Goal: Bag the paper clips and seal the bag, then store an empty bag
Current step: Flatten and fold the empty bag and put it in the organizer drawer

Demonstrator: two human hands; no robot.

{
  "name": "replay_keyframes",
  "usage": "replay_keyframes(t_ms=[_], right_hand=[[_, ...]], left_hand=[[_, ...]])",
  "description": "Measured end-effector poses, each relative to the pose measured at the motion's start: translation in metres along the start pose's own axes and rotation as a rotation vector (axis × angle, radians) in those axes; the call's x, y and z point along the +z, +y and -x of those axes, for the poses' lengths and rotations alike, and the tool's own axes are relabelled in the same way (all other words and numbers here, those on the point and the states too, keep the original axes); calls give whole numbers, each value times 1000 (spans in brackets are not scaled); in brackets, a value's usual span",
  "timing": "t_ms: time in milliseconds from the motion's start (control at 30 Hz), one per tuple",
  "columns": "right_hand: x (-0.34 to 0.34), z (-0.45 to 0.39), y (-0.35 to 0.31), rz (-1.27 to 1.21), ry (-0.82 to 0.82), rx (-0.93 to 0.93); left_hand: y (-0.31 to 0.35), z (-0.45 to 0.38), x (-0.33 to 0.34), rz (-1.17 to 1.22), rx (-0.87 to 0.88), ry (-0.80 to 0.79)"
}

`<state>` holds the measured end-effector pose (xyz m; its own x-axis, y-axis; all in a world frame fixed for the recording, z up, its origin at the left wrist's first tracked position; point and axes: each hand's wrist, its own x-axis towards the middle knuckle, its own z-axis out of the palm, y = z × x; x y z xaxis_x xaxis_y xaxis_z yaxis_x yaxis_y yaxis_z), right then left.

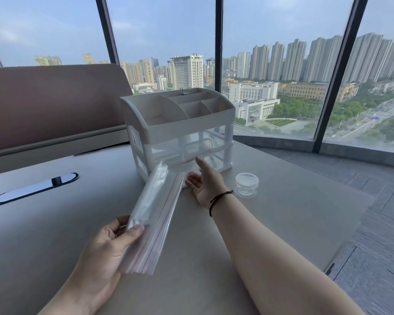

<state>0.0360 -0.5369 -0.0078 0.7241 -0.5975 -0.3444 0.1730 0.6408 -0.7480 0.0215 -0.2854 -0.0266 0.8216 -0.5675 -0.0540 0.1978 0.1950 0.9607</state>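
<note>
The stack of clear zip bags [156,212] sat in the left hand [105,248], pinched at its near corner between thumb and fingers and slanting up and away over the grey desk [271,246] toward the organizer. It looked feather-light and limp, the thin film slippery and inclined to fan apart, so a single bag would probably be best peeled off by its stiffer zip edge, where the red lines run along the right side; a grip on the plain film would likely slide or drag several sheets at once. The plastic was glossy and see-through, slightly curled along its length, with nothing visible inside it.

The right hand [205,183] was well apart from the left, open and empty, palm turned left with fingers stretched toward the lower clear drawer [191,153] of the white desk organizer [180,128], close to its front; whether the fingertips touched it could not be told. A black cord circled that wrist. Just right of the hand stood a small round clear container [246,184] with its lid on; its contents could not be made out. A black binder clip [185,91] stood clipped on a rear divider of the organizer's top tray. No paper clips could be seen anywhere
</note>
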Motion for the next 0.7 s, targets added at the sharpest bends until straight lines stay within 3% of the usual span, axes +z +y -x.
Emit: replay_keyframes(t_ms=[333,700], right_hand=[[-27,28,1,102,40,-40],[-72,78,-9,106,87,-50]], left_hand=[[6,3,5,38,-22,75],[32,5,41,26,-30,47]])
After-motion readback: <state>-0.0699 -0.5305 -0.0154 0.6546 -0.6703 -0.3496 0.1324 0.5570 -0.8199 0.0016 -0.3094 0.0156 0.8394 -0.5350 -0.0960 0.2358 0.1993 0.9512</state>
